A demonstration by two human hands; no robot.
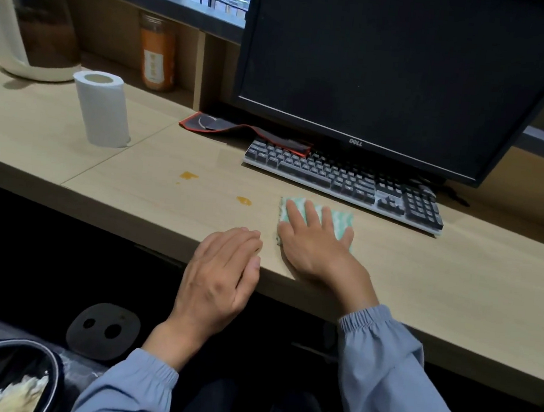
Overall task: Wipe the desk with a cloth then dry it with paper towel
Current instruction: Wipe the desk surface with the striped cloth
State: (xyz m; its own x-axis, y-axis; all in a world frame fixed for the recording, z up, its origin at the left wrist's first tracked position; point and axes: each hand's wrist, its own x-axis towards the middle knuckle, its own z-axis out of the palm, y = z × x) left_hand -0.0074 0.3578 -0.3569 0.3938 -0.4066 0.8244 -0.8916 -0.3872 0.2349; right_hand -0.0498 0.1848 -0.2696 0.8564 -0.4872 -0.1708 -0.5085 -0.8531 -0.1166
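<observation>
Cloth on desk, stains unwiped.
Right hand (313, 243) presses flat on cloth (336, 217), centre frame; left hand (221, 274) relaxed, empty. Cloth looks soft, light; likely slides best under palm pressure.

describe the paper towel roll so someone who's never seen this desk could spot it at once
Start at the black monitor at the back of the wooden desk and look left along the desktop. The paper towel roll stands upright there, beside the white kettle. It is the only white cylinder with a hollow core on top; the orange jar nearby sits back in a shelf.
</observation>
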